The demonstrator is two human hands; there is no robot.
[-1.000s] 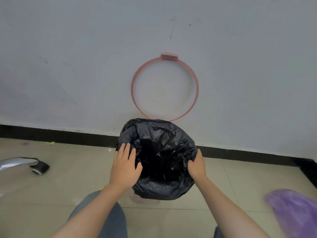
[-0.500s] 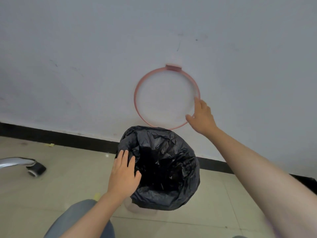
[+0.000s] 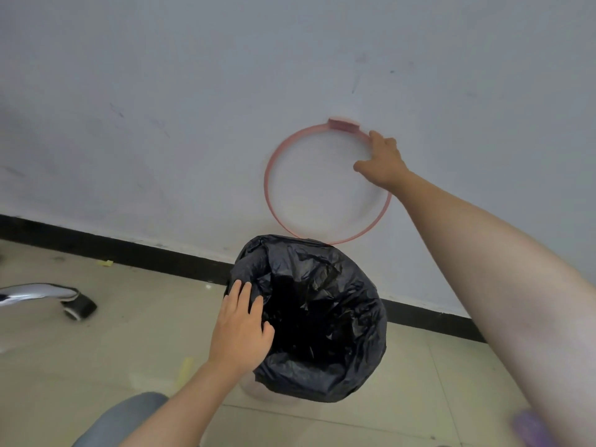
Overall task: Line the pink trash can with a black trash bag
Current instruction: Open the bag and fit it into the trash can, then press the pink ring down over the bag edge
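Liner job: one black bag [image 3: 322, 321], one pink can [image 3: 254, 393], one pink ring [image 3: 267, 185].
My left grip [image 3: 240, 330] lies spread on the bag covering the can; my right grip [image 3: 382, 162] curls round the ring.

Lighting is soft, even and moderately bright, and only faint shadows are cast. Glare is seen on the chrome chair leg [image 3: 35, 292]. Detail inside the black trash bag [image 3: 325, 282] is lost to darkness. The right hand [image 3: 382, 161] on the pink ring [image 3: 269, 185] is motion-blurred. The baseboard [image 3: 129, 250] is bowed by lens distortion, and the lower right corner is smeared.
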